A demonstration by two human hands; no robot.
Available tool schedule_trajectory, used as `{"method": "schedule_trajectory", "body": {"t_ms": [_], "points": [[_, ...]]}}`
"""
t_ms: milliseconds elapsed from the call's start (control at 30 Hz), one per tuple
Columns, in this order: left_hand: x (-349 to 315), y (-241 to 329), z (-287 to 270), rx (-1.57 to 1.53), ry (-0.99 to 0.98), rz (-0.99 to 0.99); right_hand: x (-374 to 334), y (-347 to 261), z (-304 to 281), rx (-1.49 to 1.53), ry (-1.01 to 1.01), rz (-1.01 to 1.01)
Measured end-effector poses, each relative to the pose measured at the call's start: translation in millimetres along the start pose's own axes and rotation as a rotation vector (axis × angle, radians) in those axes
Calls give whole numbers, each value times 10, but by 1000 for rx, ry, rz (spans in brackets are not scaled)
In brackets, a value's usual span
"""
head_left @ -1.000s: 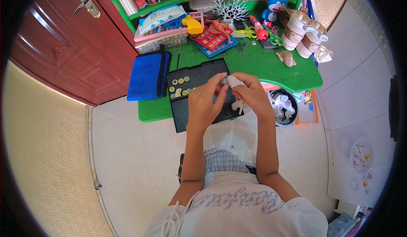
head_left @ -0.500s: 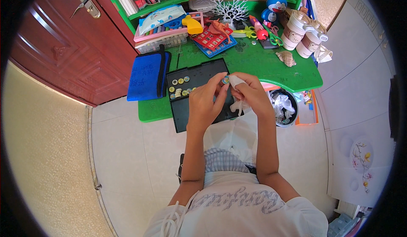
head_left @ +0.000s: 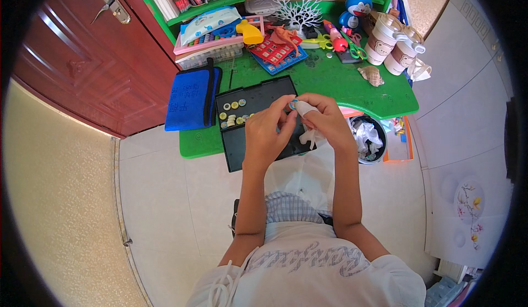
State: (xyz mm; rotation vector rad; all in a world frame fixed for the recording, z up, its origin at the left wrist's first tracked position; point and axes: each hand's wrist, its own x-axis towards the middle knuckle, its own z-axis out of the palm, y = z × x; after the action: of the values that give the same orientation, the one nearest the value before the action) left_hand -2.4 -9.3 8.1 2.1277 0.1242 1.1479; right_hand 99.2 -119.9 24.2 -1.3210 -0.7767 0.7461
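Pale floor tiles and a white wall frame a green surface (head_left: 352,87) set against a dark red door (head_left: 82,76), seen from above the seated person. Nearest the viewer, both forearms rise from the lower edge and meet over the near edge of a shallow black tray (head_left: 247,142) lying on the surface. The left hand (head_left: 269,134) and right hand (head_left: 324,120) are closed together, fingertips pinching a small round, pale blue-rimmed disc (head_left: 292,104) held just above the tray; a white cloth or tissue (head_left: 311,136) is wrapped over a right finger and hangs below the right hand. Whether the disc is gripped by one hand or shared by both cannot be told. By its look the disc is light, stiff and smooth, so probably slippery; a pinch across its rim, with the cloth against its face, seems the surest hold. Farther in, the tray's far left corner holds a cluster of small round discs (head_left: 234,114), yellow, green and pale. Just left of the tray lies a blue zipped pouch (head_left: 192,98). Right of the hands, below the surface edge, stands a bin with a white liner (head_left: 367,137). Beyond, the surface carries a red board (head_left: 275,51), a seashell (head_left: 372,76), and paper cups (head_left: 393,46); a green shelf (head_left: 220,2) with books closes the far side.
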Motion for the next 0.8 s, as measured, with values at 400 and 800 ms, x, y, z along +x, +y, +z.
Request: {"method": "schedule_trajectory", "body": {"t_ms": [400, 800], "points": [[2, -10, -5, 9, 7, 28, 1, 29, 11, 100, -17, -1], [-7, -33, -9, 67, 7, 47, -6, -40, 56, -60, 26, 17]]}}
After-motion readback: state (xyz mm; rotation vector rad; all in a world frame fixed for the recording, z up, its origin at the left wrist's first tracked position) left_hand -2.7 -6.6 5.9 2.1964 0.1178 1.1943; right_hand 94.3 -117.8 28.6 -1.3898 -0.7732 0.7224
